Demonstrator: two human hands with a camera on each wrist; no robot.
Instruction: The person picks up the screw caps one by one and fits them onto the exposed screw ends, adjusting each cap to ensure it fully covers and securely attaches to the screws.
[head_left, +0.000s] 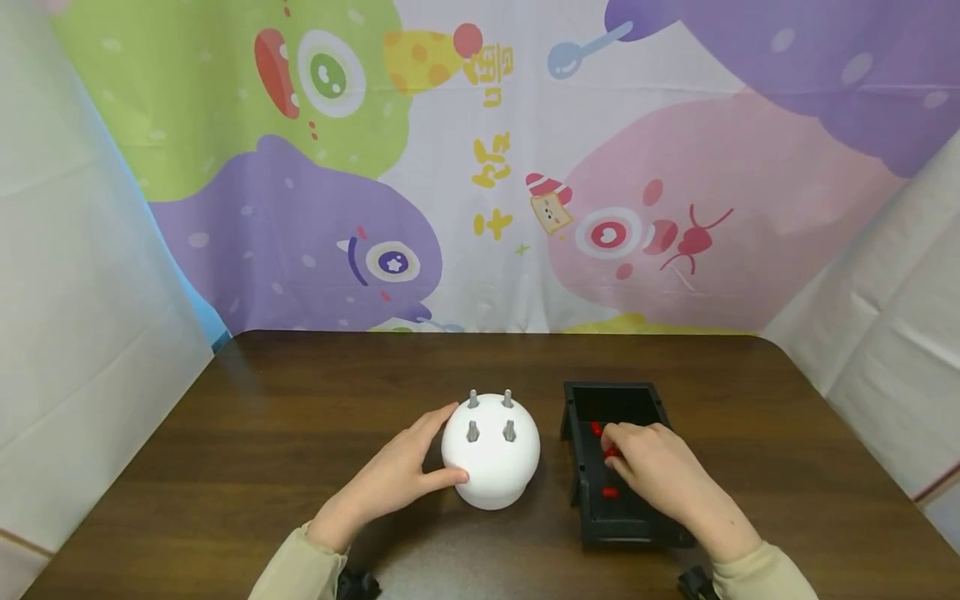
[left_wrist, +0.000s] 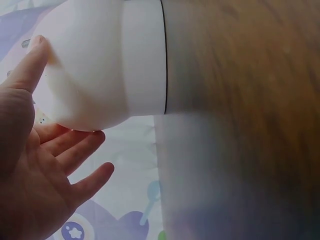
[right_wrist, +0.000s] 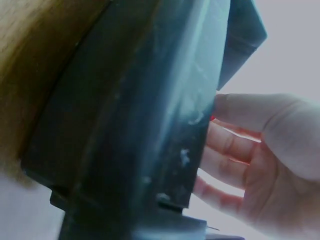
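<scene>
A white rounded body with a domed top stands on the table, several grey metal pegs sticking up from it. My left hand holds it from the left, thumb on the near side and fingers around the far side. In the left wrist view, its white wall lies between thumb and fingers. To the right, my right hand reaches into a black tray and pinches a small red piece, mostly covered by the fingertips. Other small red pieces lie on the tray floor.
The brown wooden table has a back edge against a cartoon-printed curtain. White cloth walls rise at both sides. The tray's raised rim stands close beside the right fingers.
</scene>
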